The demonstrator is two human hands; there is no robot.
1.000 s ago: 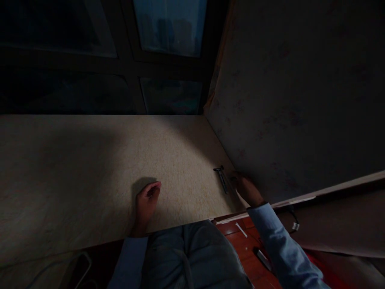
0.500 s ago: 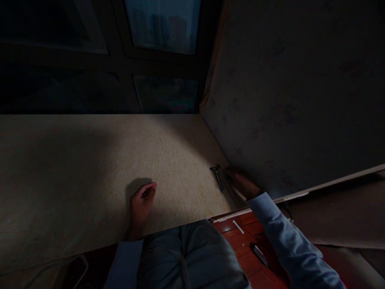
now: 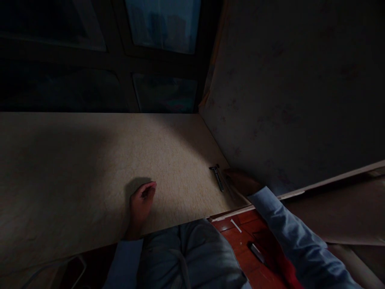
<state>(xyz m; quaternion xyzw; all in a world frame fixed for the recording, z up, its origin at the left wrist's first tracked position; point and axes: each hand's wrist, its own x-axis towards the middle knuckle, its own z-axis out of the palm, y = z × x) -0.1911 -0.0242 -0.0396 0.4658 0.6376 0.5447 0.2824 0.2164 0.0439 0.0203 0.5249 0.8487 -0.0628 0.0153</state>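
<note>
My left hand point(image 3: 142, 202) rests on the pale speckled surface point(image 3: 174, 160), its fingers curled and the thumb meeting the fingertips, with nothing visible in them. On the right, my right hand point(image 3: 244, 181) lies low in shadow against the foot of the wall; its fingers are too dark to make out. Just left of it lies a razor point(image 3: 219, 179) with a dark handle, head toward the window. Between razor and right hand runs a thin dark stick-like thing point(image 3: 229, 185) with a small rounded end; whether the hand touches it I cannot tell.
A dim patterned wall point(image 3: 279, 108) bounds the surface on the right, and a dark-framed window point(image 3: 162, 24) stands behind. Below the front edge, a white strip point(image 3: 236, 225) and a dark-and-light elongated object point(image 3: 256, 253) lie on the reddish floor point(image 3: 240, 251). A pale cable point(image 3: 81, 267) is at lower left.
My right hand and sleeve have shifted slightly to the right, away from the razor. My left hand keeps its curled pose. The razor lies in the same place.
</note>
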